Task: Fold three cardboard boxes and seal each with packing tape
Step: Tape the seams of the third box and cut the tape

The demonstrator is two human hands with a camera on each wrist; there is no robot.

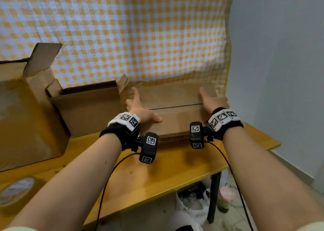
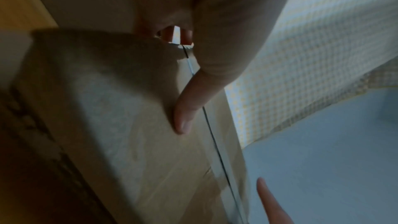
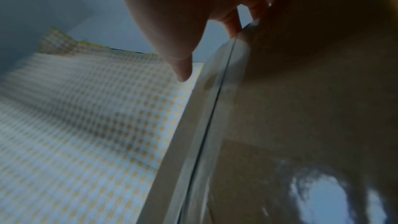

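Cardboard everywhere on this one: the closed box point(image 1: 175, 111) sits at about 1 o'clock on the wooden surface point(image 1: 157, 174), top flaps down and meeting along a centre seam point(image 1: 175, 106) with no tape I can make out over it. Both hands are spread flat with straight fingers, left hand point(image 1: 140, 110) on the box's left end with its thumb lying on the near flap, right hand point(image 1: 213, 100) on the right end. My read is they're pinning the flaps level so the seam stays closed for taping. From the left wrist view the thumb point(image 2: 183, 117) sits just beside the seam; the right wrist view shows fingers over the far corner, though it's too blurry to say how hard they press. The tape roll point(image 1: 15, 190) is way off at 8 o'clock near the front edge, so one hand probably has to let go to fetch it, and the flaps could spring up then. An open box point(image 1: 87, 111) stands touching or just beside the closed one at 11 o'clock, and a bigger open box point(image 1: 26, 108) fills 9 to 10 o'clock. So the left is crowded; open room is the bare wood in front. The right end of the box is near the surface's right edge, and a checked cloth point(image 1: 122, 29) hangs behind.
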